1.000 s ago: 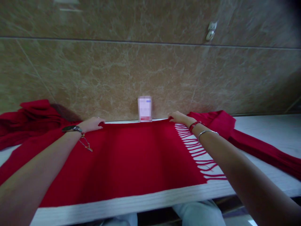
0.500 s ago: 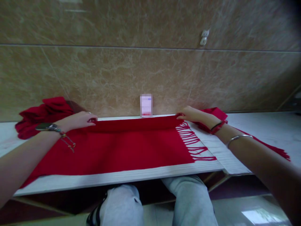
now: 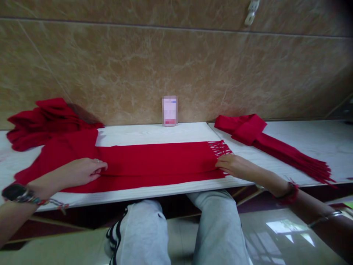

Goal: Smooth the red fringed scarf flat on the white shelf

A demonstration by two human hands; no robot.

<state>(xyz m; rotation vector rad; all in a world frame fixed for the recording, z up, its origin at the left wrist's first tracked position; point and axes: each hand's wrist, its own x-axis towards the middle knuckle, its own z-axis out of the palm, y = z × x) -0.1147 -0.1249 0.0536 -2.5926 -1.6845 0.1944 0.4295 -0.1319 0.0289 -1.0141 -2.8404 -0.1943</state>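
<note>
A red fringed scarf (image 3: 157,160) lies lengthwise along the white tabletop, with one layer folded over toward the near edge. A strip of the lower layer shows below the fold's edge. My left hand (image 3: 88,171) is closed on that edge at the left, thumb and fingers pinched together. At the fringed end, my right hand (image 3: 231,165) pinches the same edge, covering part of the fringe (image 3: 220,148). On the left, the cloth runs up into a crumpled red heap (image 3: 52,119) against the wall.
To the right, a second red fringed scarf (image 3: 250,129) lies folded on the white table (image 3: 132,134). A small blurred pinkish card or box (image 3: 170,111) stands against the brown marbled wall (image 3: 138,73). My knees (image 3: 146,228) are under the table's front edge.
Both hands have come down from the scarf's far edge toward me, bringing that edge over the lower layer. The view has tilted down, and the second scarf at right shows fully.
</note>
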